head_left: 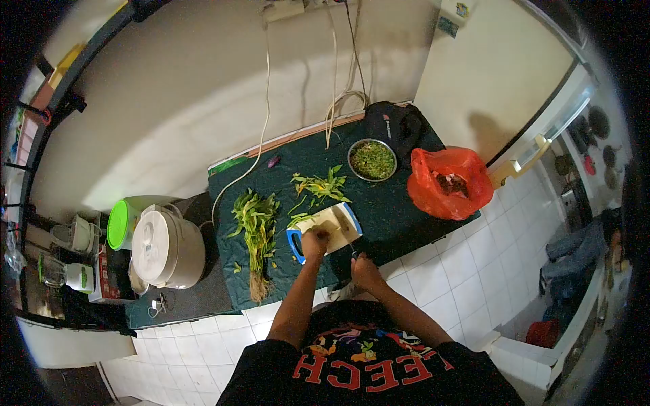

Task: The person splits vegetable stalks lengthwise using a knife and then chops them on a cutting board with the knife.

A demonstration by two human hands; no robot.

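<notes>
A cream cutting board with blue ends lies near the table's front edge. On the board's left part rests my left hand, its fingers curled; whatever is under them is hidden. My right hand is closed round the dark handle of a knife at the board's front right corner, the blade hard to see. Cut leafy greens are spread just behind the board, some touching its edge. Left of it lies a bunch of leafy greens with roots towards me.
A metal bowl of chopped greens and an open red plastic bag stand at the back right. A dark bag sits behind the bowl. A small purple item lies near the wall cable. A white cooker stands left.
</notes>
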